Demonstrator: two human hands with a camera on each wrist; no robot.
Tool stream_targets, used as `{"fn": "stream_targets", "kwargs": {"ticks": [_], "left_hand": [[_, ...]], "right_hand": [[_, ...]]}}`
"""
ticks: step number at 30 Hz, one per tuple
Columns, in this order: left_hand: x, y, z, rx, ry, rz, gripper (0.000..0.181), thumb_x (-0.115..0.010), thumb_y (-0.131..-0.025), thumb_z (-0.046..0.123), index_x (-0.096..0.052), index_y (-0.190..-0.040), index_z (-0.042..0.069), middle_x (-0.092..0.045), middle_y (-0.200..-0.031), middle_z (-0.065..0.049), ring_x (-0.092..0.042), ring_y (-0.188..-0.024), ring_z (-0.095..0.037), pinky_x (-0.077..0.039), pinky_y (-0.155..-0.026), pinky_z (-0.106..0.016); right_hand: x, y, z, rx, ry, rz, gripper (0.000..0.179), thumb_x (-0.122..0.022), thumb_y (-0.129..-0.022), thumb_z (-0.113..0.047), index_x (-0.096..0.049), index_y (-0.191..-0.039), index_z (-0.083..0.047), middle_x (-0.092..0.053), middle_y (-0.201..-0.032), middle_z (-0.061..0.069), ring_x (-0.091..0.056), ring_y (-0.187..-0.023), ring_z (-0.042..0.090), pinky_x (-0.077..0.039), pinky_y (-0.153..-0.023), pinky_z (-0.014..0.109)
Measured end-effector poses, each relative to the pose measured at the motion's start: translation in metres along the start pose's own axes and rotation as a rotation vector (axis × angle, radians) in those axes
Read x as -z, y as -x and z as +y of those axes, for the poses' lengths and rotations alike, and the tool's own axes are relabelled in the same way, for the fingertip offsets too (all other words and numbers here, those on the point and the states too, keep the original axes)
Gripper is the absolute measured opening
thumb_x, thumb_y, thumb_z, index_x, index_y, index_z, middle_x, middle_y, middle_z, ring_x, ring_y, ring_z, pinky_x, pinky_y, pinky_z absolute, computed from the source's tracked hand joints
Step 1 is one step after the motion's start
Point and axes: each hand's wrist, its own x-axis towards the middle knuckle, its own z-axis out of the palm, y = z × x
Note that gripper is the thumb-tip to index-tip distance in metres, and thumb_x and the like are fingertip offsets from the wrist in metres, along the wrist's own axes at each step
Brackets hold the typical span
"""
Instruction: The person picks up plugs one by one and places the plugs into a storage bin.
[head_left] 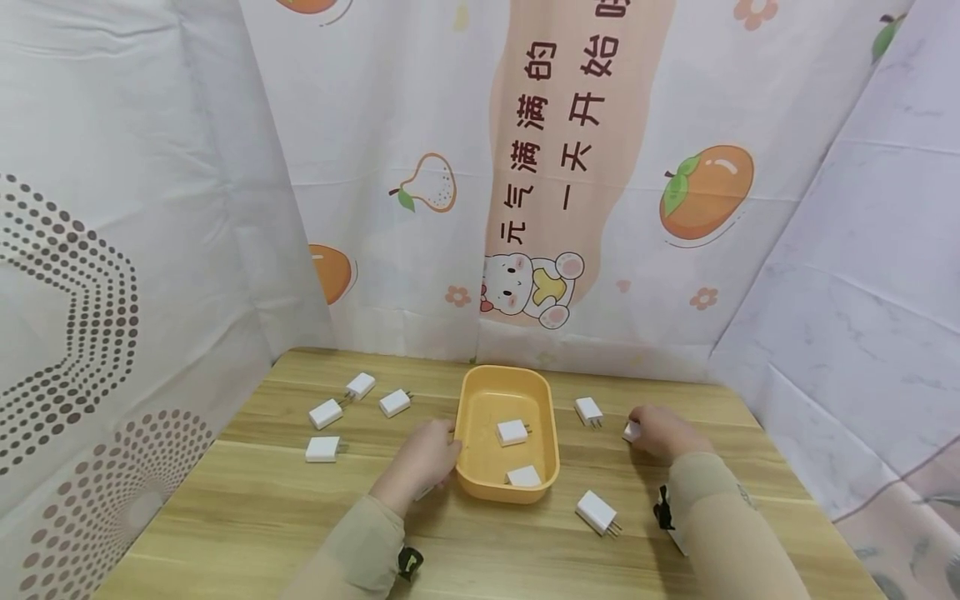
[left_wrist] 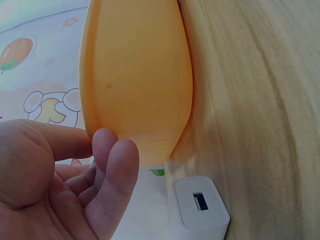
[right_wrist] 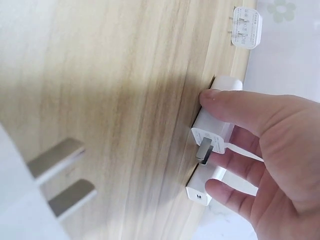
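A yellow plastic bin (head_left: 507, 492) stands mid-table with two white plug chargers inside, one in the middle (head_left: 512, 432) and one at the near end (head_left: 524, 477). My left hand (head_left: 426, 461) pinches the left rim of the bin; in the left wrist view its thumb and fingers (left_wrist: 123, 165) meet at the bin wall. To the right of the bin my right hand (head_left: 670, 432) holds a white charger (right_wrist: 212, 125) by its sides, close to the wooden tabletop. Another charger (right_wrist: 200, 185) lies just by its fingertips in the right wrist view. The head view mostly hides the held charger.
Several chargers lie left of the bin, among them one nearest (head_left: 322, 449) and one closer to the bin (head_left: 394, 403). On the right are one charger at the back (head_left: 588, 411) and one in front (head_left: 597, 511). Printed curtains (head_left: 450, 292) border the table.
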Motion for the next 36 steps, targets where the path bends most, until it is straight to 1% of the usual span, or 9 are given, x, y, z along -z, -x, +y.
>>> {"fn": "stream_targets", "kwargs": {"ticks": [4,7,13,18,23,31,34,36], "left_hand": [[0.0,0.0,0.0,-0.004,-0.005,0.0,0.044,-0.053,-0.103,0.01,-0.052,-0.144,-0.005,-0.061,-0.055,-0.01,-0.056,-0.04,-0.019,-0.04,-0.037,-0.025],[0.001,0.0,0.0,-0.008,-0.004,0.0,0.044,-0.052,-0.103,0.009,-0.052,-0.144,-0.005,-0.061,-0.055,-0.011,-0.056,-0.04,-0.019,-0.039,-0.037,-0.025],[0.0,0.0,-0.001,-0.012,-0.003,0.0,0.044,-0.052,-0.102,0.01,-0.052,-0.143,-0.005,-0.063,-0.058,-0.013,-0.056,-0.04,-0.018,-0.039,-0.037,-0.025],[-0.001,-0.001,-0.002,-0.003,-0.002,-0.005,0.044,-0.052,-0.103,0.01,-0.052,-0.144,-0.004,-0.064,-0.058,-0.013,-0.055,-0.039,-0.017,-0.04,-0.037,-0.025],[-0.001,-0.002,-0.003,-0.012,-0.004,-0.002,0.043,-0.052,-0.103,0.01,-0.052,-0.144,-0.004,-0.064,-0.059,-0.013,-0.056,-0.04,-0.018,-0.041,-0.037,-0.025],[-0.001,-0.003,-0.004,-0.013,-0.011,-0.003,0.043,-0.052,-0.102,0.011,-0.054,-0.143,-0.002,-0.064,-0.059,-0.012,-0.056,-0.04,-0.016,-0.043,-0.038,-0.026],[-0.001,-0.003,-0.004,-0.018,-0.014,-0.003,0.043,-0.051,-0.102,0.011,-0.054,-0.143,-0.002,-0.063,-0.058,-0.011,-0.055,-0.039,-0.016,-0.043,-0.038,-0.026],[-0.002,-0.004,-0.005,-0.032,-0.019,-0.001,0.042,-0.051,-0.102,0.01,-0.054,-0.142,-0.003,-0.063,-0.057,-0.01,-0.055,-0.039,-0.015,-0.043,-0.038,-0.027]], "right_hand": [[0.0,0.0,0.001,0.0,-0.004,-0.004,0.037,-0.076,-0.085,-0.005,-0.067,-0.118,0.006,-0.068,-0.112,0.022,-0.063,-0.1,0.036,-0.051,-0.088,0.054],[0.001,0.0,0.001,0.006,-0.005,-0.004,0.036,-0.076,-0.084,-0.005,-0.067,-0.117,0.006,-0.068,-0.11,0.021,-0.063,-0.098,0.034,-0.051,-0.087,0.054],[0.0,0.001,0.0,0.005,-0.008,-0.004,0.038,-0.077,-0.085,-0.006,-0.066,-0.119,0.008,-0.068,-0.111,0.022,-0.063,-0.099,0.034,-0.051,-0.087,0.054],[0.0,0.003,0.0,0.006,-0.01,0.002,0.037,-0.077,-0.085,-0.005,-0.067,-0.118,0.008,-0.068,-0.111,0.022,-0.063,-0.098,0.033,-0.052,-0.085,0.053],[0.002,0.006,0.0,-0.004,-0.027,0.004,0.034,-0.077,-0.083,-0.005,-0.068,-0.114,0.007,-0.068,-0.106,0.018,-0.062,-0.092,0.03,-0.052,-0.083,0.051],[0.005,0.008,0.003,-0.005,-0.04,0.004,0.027,-0.081,-0.079,-0.005,-0.071,-0.103,0.002,-0.067,-0.094,0.009,-0.057,-0.082,0.024,-0.051,-0.075,0.045],[0.008,0.008,0.005,-0.016,-0.044,0.002,0.029,-0.082,-0.078,-0.006,-0.071,-0.105,0.001,-0.067,-0.094,0.009,-0.058,-0.082,0.025,-0.051,-0.075,0.046],[0.012,0.008,0.006,-0.021,-0.04,0.005,0.032,-0.082,-0.079,-0.009,-0.07,-0.107,0.002,-0.067,-0.095,0.009,-0.059,-0.082,0.025,-0.051,-0.075,0.047]]}}
